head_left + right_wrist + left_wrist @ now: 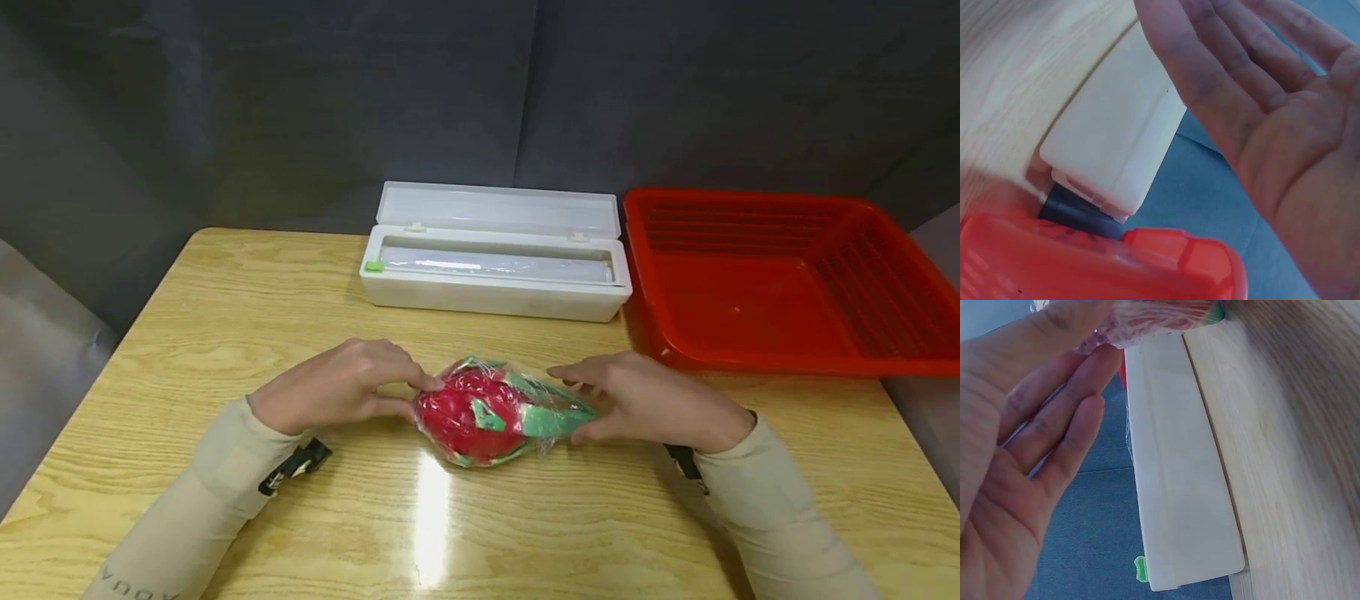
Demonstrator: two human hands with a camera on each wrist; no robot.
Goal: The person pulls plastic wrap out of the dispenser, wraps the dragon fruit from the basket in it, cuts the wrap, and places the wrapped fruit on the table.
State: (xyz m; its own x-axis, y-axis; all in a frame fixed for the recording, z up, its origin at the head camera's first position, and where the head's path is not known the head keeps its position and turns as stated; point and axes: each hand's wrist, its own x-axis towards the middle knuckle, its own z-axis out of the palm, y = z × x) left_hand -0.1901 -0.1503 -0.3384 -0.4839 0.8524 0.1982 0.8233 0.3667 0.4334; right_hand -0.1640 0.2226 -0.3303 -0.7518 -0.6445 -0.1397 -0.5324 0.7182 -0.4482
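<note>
A red dragon fruit with green scales (472, 417), wrapped in clear cling film, lies on its side on the wooden table in front of me. With thumb and fingertips my left hand (348, 387) pinches its film-covered left end. In the left wrist view the wrapped dragon fruit (1160, 317) shows at those fingertips. My right hand (645, 404) is at the pointed green end, thumb on the near side and fingers on the far side, spread around the tip. From the right wrist, the fingers (1210, 69) look fairly straight; the fruit is out of that view.
Behind the fruit stands a white cling film dispenser box (495, 296), lid raised, a film roll (495, 265) inside and a green slider (374, 267) at its left. A red plastic basket (750, 364) sits at the back right, beside the box. Dark cloth (450, 100) hangs behind the table.
</note>
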